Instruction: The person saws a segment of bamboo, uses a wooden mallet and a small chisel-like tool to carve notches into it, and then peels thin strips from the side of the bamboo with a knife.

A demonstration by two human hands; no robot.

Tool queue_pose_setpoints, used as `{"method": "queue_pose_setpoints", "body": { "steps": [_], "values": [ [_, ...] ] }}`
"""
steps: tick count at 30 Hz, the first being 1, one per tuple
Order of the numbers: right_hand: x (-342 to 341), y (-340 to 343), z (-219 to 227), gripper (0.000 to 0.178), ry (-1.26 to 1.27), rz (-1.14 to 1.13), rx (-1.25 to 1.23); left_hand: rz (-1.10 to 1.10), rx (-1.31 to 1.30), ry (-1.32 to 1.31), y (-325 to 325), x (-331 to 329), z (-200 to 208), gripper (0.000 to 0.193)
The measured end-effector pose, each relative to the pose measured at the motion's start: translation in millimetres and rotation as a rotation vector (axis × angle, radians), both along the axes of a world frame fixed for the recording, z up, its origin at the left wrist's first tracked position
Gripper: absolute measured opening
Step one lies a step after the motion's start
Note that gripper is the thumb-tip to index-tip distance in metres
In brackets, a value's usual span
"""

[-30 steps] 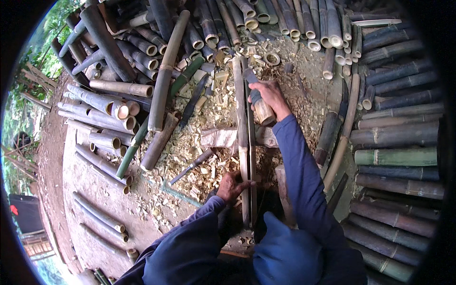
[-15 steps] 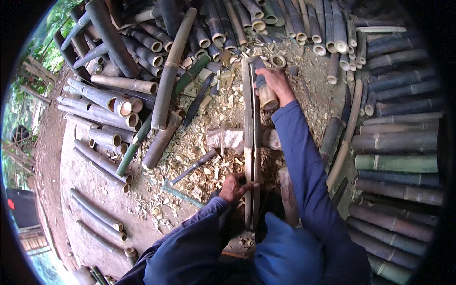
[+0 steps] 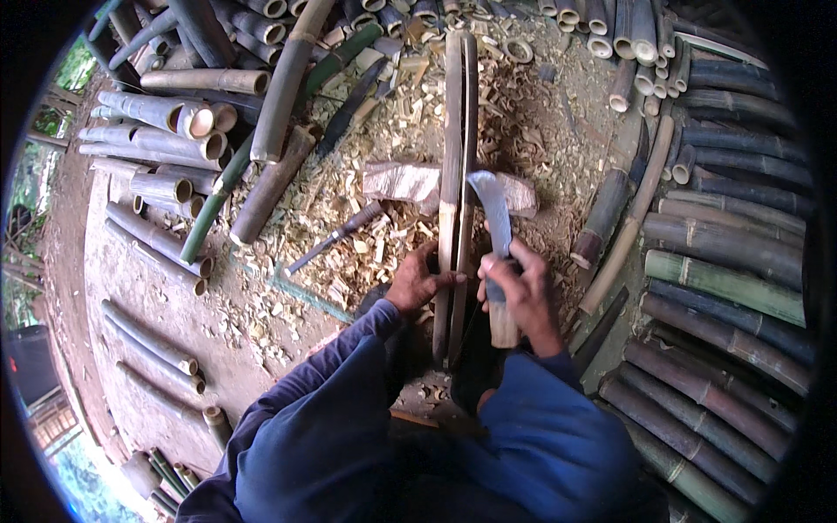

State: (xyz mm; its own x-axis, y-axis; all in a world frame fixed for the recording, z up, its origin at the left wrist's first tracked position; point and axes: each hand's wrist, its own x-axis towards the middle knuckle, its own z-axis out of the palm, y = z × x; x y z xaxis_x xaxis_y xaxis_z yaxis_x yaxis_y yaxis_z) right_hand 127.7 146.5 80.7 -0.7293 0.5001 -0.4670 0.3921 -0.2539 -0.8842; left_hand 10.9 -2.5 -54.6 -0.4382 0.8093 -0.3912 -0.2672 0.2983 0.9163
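A long bamboo pole [image 3: 451, 157], split lengthwise with a narrow gap, stands out in front of me between my knees. It rests across a pale wooden block [image 3: 397, 185] on the ground. My left hand [image 3: 417, 281] grips its near part, the thumb lying across the split. Just right of the pole, my right hand [image 3: 530, 292] is closed on a knife [image 3: 493, 209] with a broad metal blade pointing away from me. The knife's handle is dark where I grip it, with a pale wooden butt below. The blade looks apart from the pole or just beside it.
Wood chips and curled shavings [image 3: 375, 261] cover the ground. A dark-handled tool with a long narrow blade [image 3: 336, 237] lies left of the block. Bamboo lengths [image 3: 174, 161] are piled left and at the back; a bamboo stack [image 3: 724, 283] lines the right. A bamboo ring [image 3: 518, 50] lies beyond.
My right hand has drawn back from the pole's far part to beside my left hand, bringing the knife, whose blade now shows plainly. My left hand still holds the pole. The view has shifted.
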Motion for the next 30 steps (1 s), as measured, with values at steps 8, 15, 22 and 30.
{"method": "queue_pose_setpoints", "body": {
  "steps": [8, 15, 22, 30],
  "values": [
    [43.9, -22.6, -23.8, 0.034, -0.174, 0.294, 0.612, 0.064, -0.153, 0.158, 4.0, 14.0, -2.2, 0.067],
    [40.6, -31.0, -21.7, 0.051, -0.220, 0.319, 0.783, 0.017, -0.273, 0.335, 7.0, 19.6, 5.3, 0.064],
    [22.6, -48.7, -18.3, 0.050, -0.274, 0.198, 0.720, -0.040, -0.400, 0.513, 14.7, 25.7, 11.2, 0.057],
    [23.9, -26.6, -85.7, 0.048, -0.096, 0.023, 0.928, -0.006, -0.389, 0.555, 20.4, 26.4, 16.9, 0.052]
  ]
}}
